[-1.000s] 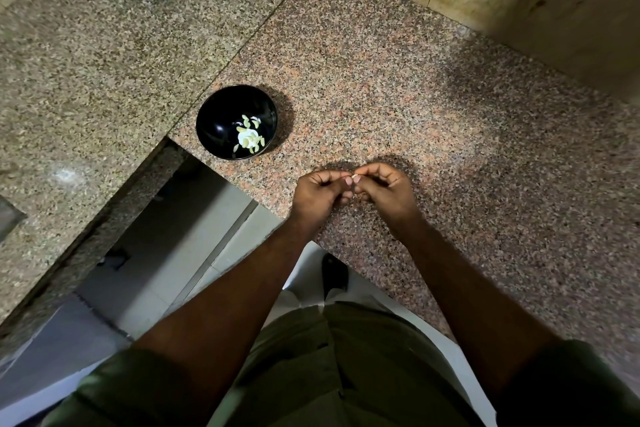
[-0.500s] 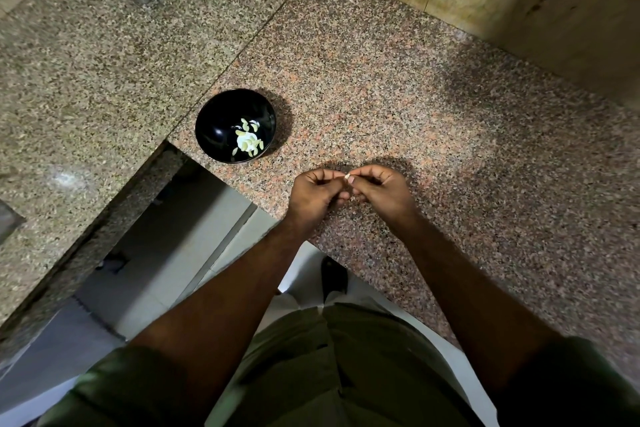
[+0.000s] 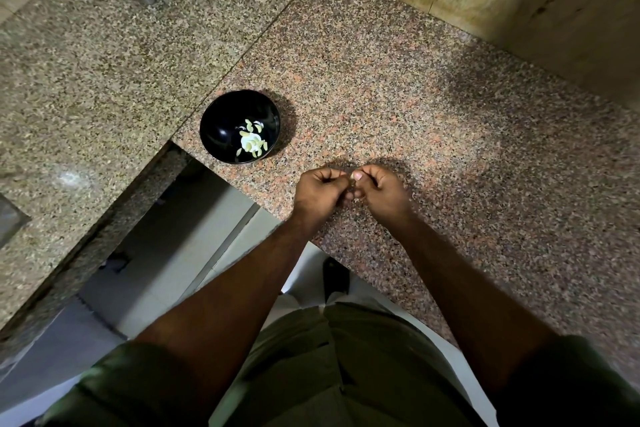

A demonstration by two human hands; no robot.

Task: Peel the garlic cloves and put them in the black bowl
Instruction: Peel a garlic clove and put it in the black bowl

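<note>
Barely shifted, left hand (image 3: 320, 192) and right hand (image 3: 379, 189) pinch what looks like a garlic clove (image 3: 353, 176); still peeling, black bowl (image 3: 216, 128) next.

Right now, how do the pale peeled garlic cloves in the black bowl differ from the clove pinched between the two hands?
The pale peeled garlic cloves lie loose in the round black bowl; the pinched clove is held above the speckled granite counter. The bowl cloves are several and fully exposed; the pinched clove is one, mostly hidden by the left hand and right hand. Both look pale.
</note>
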